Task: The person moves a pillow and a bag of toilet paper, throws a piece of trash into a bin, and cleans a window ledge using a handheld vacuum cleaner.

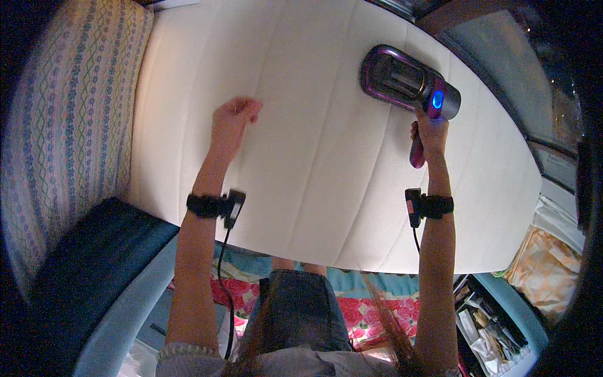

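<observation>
My right hand (pixel 432 132) grips the handle of a dark handheld vacuum cleaner (pixel 395 77) with purple trim, whose wide head points to the upper left. A blue light glows on its body above my fingers. The vacuum rests on or just over a white quilted mattress (pixel 311 141); which of the two cannot be told. Over the mattress's left part is my left hand (pixel 235 110), slightly blurred, its fingers curled, with no object visible in it. Each wrist wears a black strap with a small cabled device.
A patterned cloth (pixel 85 103) borders the mattress on the left, above a dark padded piece (pixel 94 254). A window (pixel 509 70) lies at the upper right. At lower right are an orange-and-white cloth (pixel 544 268) and an open bin (pixel 494 330) of small items. Floral fabric (pixel 362 318) lies below.
</observation>
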Available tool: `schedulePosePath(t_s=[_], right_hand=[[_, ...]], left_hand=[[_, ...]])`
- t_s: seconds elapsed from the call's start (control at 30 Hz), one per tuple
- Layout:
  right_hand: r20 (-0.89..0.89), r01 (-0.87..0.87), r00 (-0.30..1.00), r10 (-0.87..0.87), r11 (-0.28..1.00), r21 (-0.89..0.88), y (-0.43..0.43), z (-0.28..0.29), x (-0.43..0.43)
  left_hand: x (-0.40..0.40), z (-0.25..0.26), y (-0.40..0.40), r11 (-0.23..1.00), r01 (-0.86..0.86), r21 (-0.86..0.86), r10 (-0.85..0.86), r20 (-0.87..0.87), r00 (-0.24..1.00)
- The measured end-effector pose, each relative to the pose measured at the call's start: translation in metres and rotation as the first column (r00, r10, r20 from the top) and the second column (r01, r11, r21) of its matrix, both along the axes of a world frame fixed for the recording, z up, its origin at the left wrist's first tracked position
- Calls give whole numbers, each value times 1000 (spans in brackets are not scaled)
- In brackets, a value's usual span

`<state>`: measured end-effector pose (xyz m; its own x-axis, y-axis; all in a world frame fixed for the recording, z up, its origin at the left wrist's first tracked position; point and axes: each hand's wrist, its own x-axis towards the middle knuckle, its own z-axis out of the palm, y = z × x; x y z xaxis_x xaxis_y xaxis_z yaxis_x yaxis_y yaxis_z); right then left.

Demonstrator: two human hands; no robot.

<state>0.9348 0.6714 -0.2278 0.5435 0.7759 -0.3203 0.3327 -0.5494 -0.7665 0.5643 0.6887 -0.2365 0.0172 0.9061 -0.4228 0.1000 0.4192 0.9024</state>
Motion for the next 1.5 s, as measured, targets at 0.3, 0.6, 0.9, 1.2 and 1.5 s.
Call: schedulePosePath(t_s=[0.3, 0.6, 0.9, 1.2, 1.5], right_hand=[[-11, 2, 1000, -2, 1000, -13, -72, 4, -26], [-96, 81, 991, -97, 983, -164, -206, 23, -79], [-164, 345, 903, -397, 898, -274, -215, 30, -123], [-65, 322, 940, -335, 934, -156, -108, 14, -101], [14, 373, 928, -373, 926, -65, -5, 9, -78]], left_hand=[[-91, 1, -178, 972, 220, -83, -232, -494, 838], [34, -10, -25, 714, 480, 510, -53, -643, 764], [78, -80, 148, 713, 352, 606, -77, -432, 899], [62, -93, 169, 737, 465, 491, -269, -418, 868], [57, -107, 189, 708, 538, 458, -339, -447, 827]])
